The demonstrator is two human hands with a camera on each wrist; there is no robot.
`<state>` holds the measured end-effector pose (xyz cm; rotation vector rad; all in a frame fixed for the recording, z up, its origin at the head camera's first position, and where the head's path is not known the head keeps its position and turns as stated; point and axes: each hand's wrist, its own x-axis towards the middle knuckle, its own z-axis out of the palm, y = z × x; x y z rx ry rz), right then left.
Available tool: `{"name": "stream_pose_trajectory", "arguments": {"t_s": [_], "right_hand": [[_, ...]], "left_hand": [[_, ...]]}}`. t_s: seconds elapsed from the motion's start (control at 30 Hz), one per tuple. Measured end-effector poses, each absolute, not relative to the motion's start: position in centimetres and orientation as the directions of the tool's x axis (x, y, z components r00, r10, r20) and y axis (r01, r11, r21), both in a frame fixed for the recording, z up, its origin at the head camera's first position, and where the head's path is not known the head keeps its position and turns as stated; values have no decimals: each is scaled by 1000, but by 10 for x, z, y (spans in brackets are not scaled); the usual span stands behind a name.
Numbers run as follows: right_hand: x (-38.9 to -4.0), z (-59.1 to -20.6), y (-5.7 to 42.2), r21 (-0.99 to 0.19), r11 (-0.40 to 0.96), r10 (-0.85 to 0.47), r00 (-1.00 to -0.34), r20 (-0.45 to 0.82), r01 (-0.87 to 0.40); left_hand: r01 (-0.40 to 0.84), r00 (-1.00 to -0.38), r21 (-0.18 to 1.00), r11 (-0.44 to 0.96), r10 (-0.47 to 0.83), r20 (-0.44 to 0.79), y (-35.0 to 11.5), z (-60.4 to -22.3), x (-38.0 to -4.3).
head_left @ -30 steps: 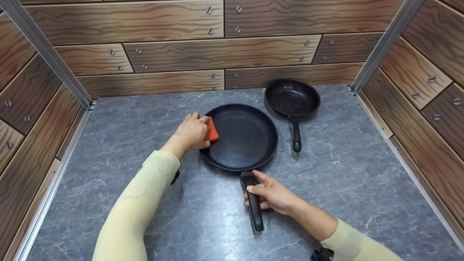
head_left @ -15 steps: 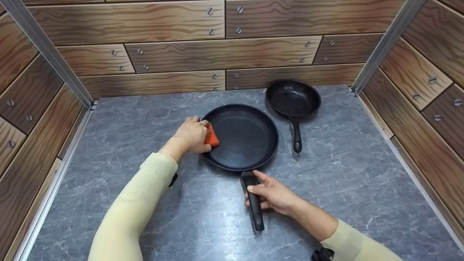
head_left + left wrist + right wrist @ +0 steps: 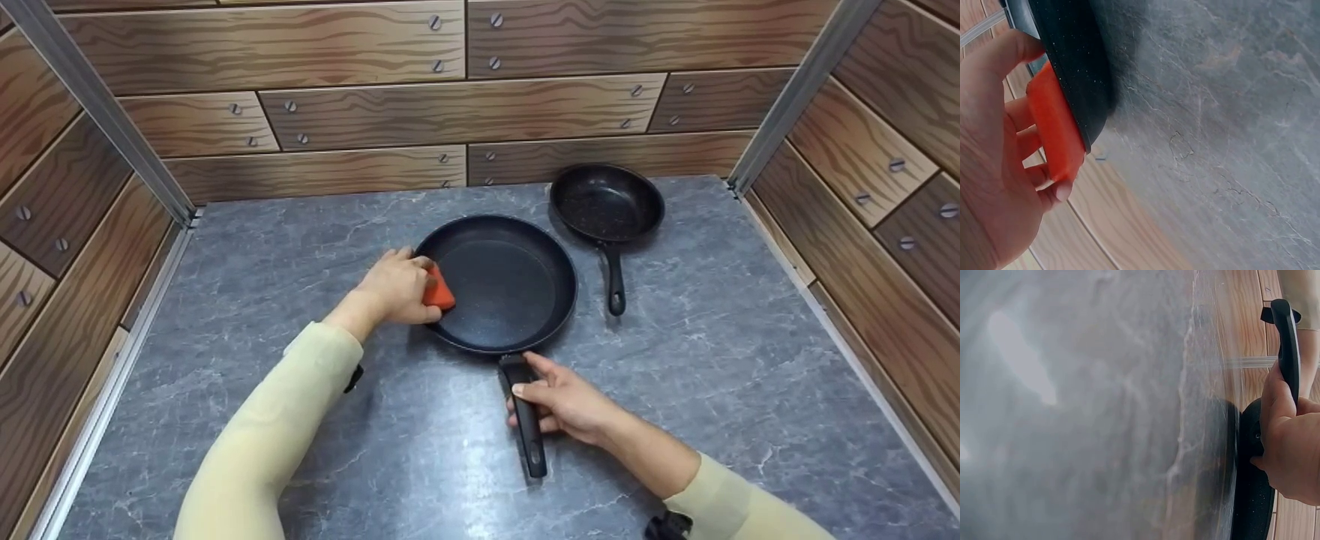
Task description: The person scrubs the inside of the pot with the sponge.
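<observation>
A large black frying pan (image 3: 502,292) lies on the grey marbled tabletop with its handle (image 3: 529,442) toward me. At the pan's left rim, my left hand (image 3: 394,289) grips an orange-red sponge (image 3: 441,291), pressed against the inner side wall. Seen from the left wrist, the fingers curl round the sponge (image 3: 1057,124) right at the rim, beside the speckled outer wall of the pan (image 3: 1075,62). My right hand (image 3: 562,405) holds the handle near the pan body, thumb on top and fingers underneath. The right wrist view shows this hand (image 3: 1292,439) round the handle (image 3: 1287,343) from the side.
Behind and to the right sits a smaller black frying pan (image 3: 606,202), its handle also toward me. Wood-patterned panels (image 3: 360,112) wall the tabletop (image 3: 262,255) at the back and both sides, with metal posts (image 3: 802,90) at the corners.
My left hand has slid a little toward me along the pan's left rim, taking the sponge with it. The right hand and both pans stay in place.
</observation>
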<state>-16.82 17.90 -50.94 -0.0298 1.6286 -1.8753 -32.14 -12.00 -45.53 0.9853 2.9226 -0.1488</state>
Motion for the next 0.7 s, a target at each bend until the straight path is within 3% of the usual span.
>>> {"name": "stream_pose_trajectory", "arguments": {"t_s": [0.7], "right_hand": [[-169, -510, 179, -894, -1, -471, -789, -395, 448]], "left_hand": [[652, -757, 31, 757, 653, -23, -124, -462, -300]]}}
